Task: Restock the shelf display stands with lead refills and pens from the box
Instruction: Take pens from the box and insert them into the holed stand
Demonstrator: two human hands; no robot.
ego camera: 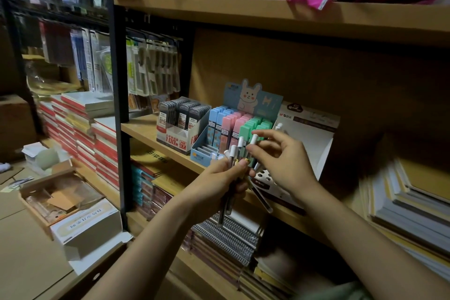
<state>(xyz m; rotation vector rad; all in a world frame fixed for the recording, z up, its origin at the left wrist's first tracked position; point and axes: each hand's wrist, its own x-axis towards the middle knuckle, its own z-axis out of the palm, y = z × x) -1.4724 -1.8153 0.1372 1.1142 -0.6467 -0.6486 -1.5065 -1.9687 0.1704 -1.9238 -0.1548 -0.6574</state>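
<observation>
Item: bundle of slim dark pens with white caps point(233, 168), gripped upright in the left hand point(219, 179), in front of the wooden shelf point(146, 130). Right hand point(280, 161) pinches one white cap at the bundle's top. Step, as judged: singling out one pen. Next move calls for seating it in a hole of the white perforated pen stand point(264, 178) just below.

Refill stand point(182, 124) left of rabbit stand point(239, 126), pen stand point(304, 153) right.
</observation>
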